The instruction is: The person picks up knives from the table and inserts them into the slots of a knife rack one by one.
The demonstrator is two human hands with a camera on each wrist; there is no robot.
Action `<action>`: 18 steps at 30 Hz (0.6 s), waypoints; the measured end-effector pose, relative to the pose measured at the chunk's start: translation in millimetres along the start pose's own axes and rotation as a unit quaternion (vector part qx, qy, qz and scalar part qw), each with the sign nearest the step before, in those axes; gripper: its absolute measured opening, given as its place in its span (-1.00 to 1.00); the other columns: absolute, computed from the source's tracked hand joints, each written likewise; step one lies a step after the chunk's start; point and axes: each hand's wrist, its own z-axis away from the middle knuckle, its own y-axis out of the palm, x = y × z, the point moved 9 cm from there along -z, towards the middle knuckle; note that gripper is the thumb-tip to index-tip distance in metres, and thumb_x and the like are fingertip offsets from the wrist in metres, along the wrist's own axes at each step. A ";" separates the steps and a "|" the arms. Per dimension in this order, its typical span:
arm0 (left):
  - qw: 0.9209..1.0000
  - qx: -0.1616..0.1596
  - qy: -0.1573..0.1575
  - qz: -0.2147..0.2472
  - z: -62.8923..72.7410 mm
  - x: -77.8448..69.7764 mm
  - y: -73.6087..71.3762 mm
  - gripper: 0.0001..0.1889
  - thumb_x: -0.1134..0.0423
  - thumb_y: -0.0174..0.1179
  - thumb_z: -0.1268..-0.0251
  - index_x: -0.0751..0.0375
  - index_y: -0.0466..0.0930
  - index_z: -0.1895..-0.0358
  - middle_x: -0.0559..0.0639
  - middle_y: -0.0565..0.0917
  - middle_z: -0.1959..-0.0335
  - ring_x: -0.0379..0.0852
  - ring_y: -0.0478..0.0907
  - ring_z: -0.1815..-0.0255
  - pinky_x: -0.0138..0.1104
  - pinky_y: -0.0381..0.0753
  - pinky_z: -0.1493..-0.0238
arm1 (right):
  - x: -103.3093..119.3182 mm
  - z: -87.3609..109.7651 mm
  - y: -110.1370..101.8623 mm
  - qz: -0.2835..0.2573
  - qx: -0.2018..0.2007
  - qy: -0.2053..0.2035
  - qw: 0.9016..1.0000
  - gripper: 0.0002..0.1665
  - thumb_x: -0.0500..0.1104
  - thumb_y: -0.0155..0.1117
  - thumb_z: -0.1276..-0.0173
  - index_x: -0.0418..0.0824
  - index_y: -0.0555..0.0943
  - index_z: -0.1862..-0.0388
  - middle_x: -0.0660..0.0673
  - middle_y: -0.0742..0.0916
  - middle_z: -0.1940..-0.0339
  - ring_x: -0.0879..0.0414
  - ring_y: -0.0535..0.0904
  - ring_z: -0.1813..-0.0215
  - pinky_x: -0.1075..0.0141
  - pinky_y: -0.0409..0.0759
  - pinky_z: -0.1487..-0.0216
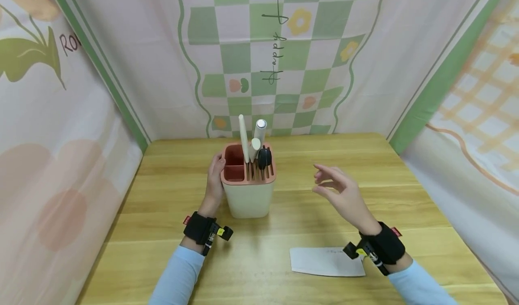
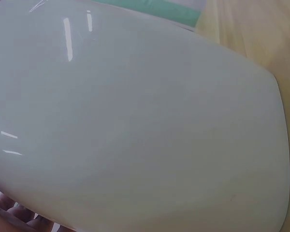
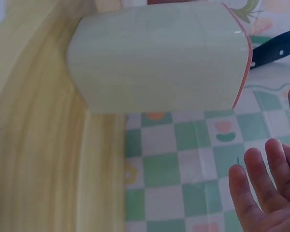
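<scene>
A cream knife holder [image 1: 248, 201] with a salmon-coloured slotted top stands upright on the table. My left hand [image 1: 214, 181] grips its left side near the rim; in the left wrist view, its fingers [image 2: 26, 215] show only at the holder's edge. Handles rise from the slots: a tall, thin cream handle [image 1: 243, 136], a silver-ended handle [image 1: 261, 127], a short cream handle [image 1: 254, 146] and a black riveted knife handle [image 3: 275, 50]. To the holder's right, above the table, my right hand [image 1: 339, 192] holds nothing, its fingers loosely bent.
A flat, pale, blade-shaped piece [image 1: 316, 262] with small lettering lies near the table's front, partly covered by the right wrist camera [image 1: 365, 253]. Two open compartments [image 1: 234, 155] fill the holder's left half. Patterned cloth [image 1: 162, 70] hangs behind and beside the wooden table [image 1: 162, 174].
</scene>
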 end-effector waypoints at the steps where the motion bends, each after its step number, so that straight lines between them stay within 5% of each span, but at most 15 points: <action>1: 1.000 0.000 0.000 -0.001 0.5 0.0 0.0 -0.36 -0.04 -0.23 -0.53 0.26 0.30 -0.50 0.27 0.47 -0.36 -0.06 0.46 -0.27 -0.39 0.52 -0.22 | -4.6 6.5 -3.6 0.006 0.000 0.008 1.000 -0.28 -0.56 0.31 -0.34 -0.43 0.44 -0.49 0.12 0.66 -0.15 0.34 0.59 -0.20 0.45 0.65 -0.16; 5: 1.000 0.000 -0.006 -0.007 1.2 -0.7 -0.6 -0.38 -0.04 -0.26 -0.55 0.22 0.29 -0.51 0.23 0.46 -0.39 -0.02 0.43 -0.32 -0.36 0.50 -0.24 | -63.0 39.9 -26.5 0.024 -0.001 0.021 1.000 -0.25 -0.46 0.33 -0.41 -0.32 0.41 -0.56 -0.17 0.65 -0.23 0.15 0.58 -0.26 0.39 0.63 -0.21; 8: 1.000 -0.003 -0.008 -0.010 0.8 -1.4 -1.8 -0.39 -0.05 -0.26 -0.56 0.19 0.30 -0.50 0.20 0.46 -0.38 -0.04 0.44 -0.30 -0.36 0.50 -0.23 | -70.5 55.5 -38.7 0.037 0.003 0.020 0.999 -0.26 -0.44 0.30 -0.44 -0.31 0.38 -0.58 -0.18 0.64 -0.26 0.13 0.57 -0.27 0.42 0.59 -0.25; 12: 1.000 -0.005 0.001 -0.001 0.1 -1.5 -1.5 -0.40 -0.03 -0.24 -0.54 0.24 0.33 -0.47 0.19 0.49 -0.32 -0.11 0.47 -0.24 -0.38 0.52 -0.20 | -28.3 64.6 -46.3 0.094 0.004 0.051 0.994 -0.29 -0.45 0.31 -0.43 -0.30 0.44 -0.54 0.07 0.66 -0.18 0.30 0.58 -0.18 0.54 0.55 -0.21; 18: 1.000 -0.009 0.003 0.009 1.2 0.8 0.8 -0.40 0.00 -0.23 -0.55 0.30 0.33 -0.46 0.26 0.48 -0.32 -0.17 0.49 -0.21 -0.41 0.52 -0.19 | -35.1 97.5 -64.1 0.208 0.018 0.097 0.973 -0.32 -0.33 0.45 -0.36 -0.10 0.57 -0.46 0.03 0.71 -0.06 0.39 0.60 -0.06 0.58 0.54 -0.12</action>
